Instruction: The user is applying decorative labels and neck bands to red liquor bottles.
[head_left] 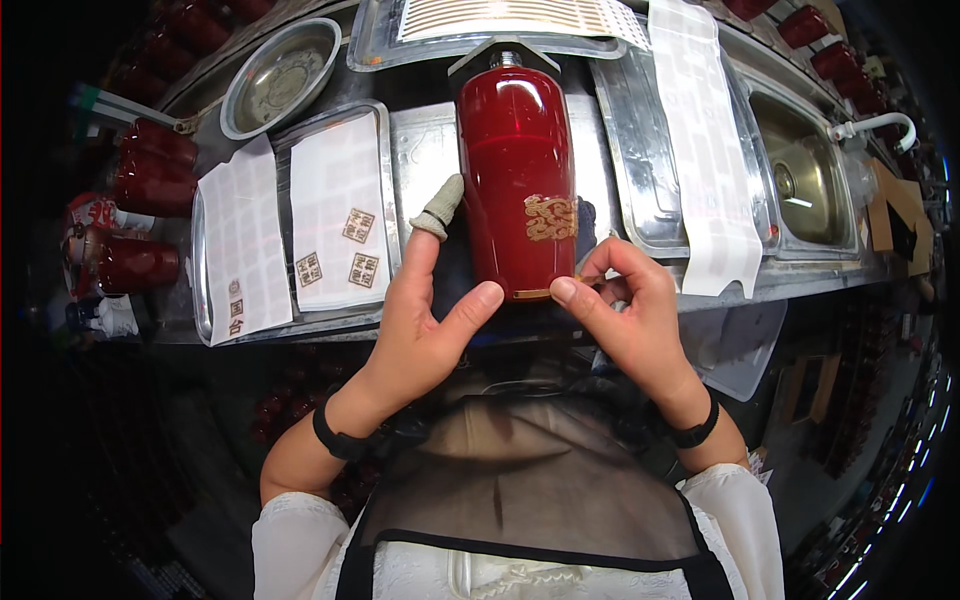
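Observation:
A glossy dark-red bottle (512, 150) lies with its silver threaded neck pointing away from me. A gold ornamental emblem (550, 218) is on its lower right, and a thin gold strip (530, 294) runs along its near bottom edge. My left hand (425, 310) grips the bottle's left side, the thumb at the lower corner and the index finger, in a grey cloth finger cover (438, 208), stretched along it. At the lower right corner my right hand (630, 300) pinches thumb and forefinger together on the strip's end; the fingertips partly hide it.
An angled metal rest (490, 48) surrounds the bottle's neck. Left, a metal tray (384, 150) carries label sheets; a metal bowl (232, 105) stands behind. On the right are a long pale label sheet (705, 150) and a sink (795, 170). Red containers (150, 180) crowd the far left.

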